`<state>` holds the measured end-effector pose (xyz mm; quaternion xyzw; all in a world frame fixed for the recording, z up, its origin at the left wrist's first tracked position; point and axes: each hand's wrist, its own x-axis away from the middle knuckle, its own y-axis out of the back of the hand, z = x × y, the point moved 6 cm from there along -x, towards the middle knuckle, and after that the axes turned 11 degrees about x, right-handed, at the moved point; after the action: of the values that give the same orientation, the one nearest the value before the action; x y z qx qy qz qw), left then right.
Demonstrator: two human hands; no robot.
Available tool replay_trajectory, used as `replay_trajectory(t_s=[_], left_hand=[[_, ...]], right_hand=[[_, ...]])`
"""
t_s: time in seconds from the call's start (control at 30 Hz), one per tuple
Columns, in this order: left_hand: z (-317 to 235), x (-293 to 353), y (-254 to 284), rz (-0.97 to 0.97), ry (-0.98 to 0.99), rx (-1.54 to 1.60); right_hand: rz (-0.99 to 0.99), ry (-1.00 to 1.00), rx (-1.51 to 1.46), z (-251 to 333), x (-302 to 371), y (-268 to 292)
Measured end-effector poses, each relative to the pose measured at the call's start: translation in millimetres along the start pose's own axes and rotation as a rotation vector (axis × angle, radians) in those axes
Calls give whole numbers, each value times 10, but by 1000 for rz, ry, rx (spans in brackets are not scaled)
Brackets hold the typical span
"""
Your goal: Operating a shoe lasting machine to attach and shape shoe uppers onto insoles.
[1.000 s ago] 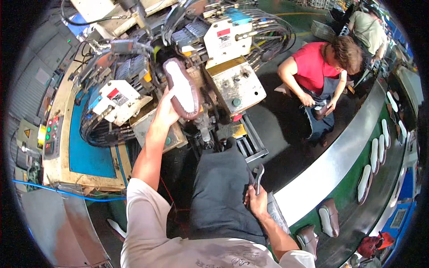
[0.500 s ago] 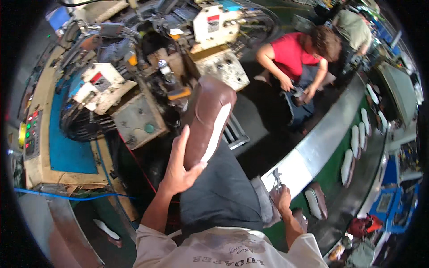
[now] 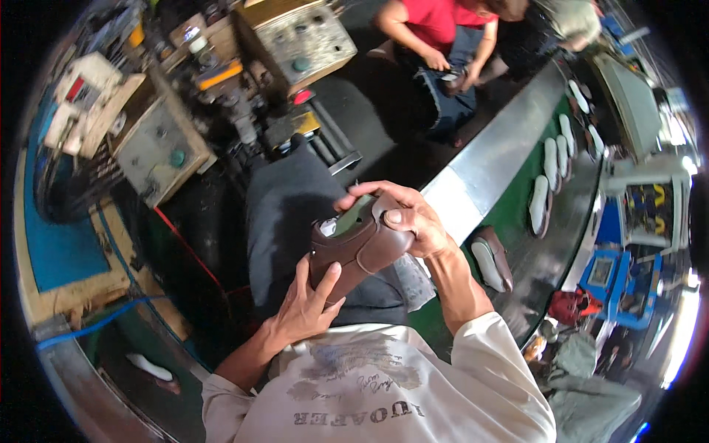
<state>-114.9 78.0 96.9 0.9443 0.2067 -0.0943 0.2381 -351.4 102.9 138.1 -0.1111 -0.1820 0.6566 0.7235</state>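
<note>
In the head view, the person holds a brown shoe upper on its last [image 3: 360, 247] over their lap, just above the dark apron [image 3: 295, 214] that covers their knees. The left hand [image 3: 306, 310] cups the lower end of the shoe from below, its grip closed around the brown leather with the thumb laid up along the side. The right hand [image 3: 402, 218] wraps over the upper end of the shoe, fingers curled across the top and thumb pressed on the leather, so that grip too is closed on the shoe. A greenish patch of the last shows between the right fingers.

Taking the shoe as the landmark: just to its right runs a green conveyor belt [image 3: 517, 214] with a shiny metal edge, and on the belt, near the shoe, lies another brown shoe with a pale sole [image 3: 491, 260]. Farther right and up along the belt lie several white insoles [image 3: 550, 166] in a row. Above and left of the shoe stands a lasting machine [image 3: 244, 118] with grey control boxes. Well above the shoe, another person in a red shirt [image 3: 443, 18] sits bent over dark work in their own hands. Far left of the shoe, a blue mat [image 3: 63, 251] lies on the floor.
</note>
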Motion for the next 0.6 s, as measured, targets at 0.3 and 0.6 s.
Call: replay_trajectory(t_s=[0.3,0.6], left_hand=[[203,524,35,-173,168,79],[541,1955,1073,-993,491,564]], right_hand=[[-27,-138,65,-324,-477,-353],[-112,-175,278,-682,-1127,-382]])
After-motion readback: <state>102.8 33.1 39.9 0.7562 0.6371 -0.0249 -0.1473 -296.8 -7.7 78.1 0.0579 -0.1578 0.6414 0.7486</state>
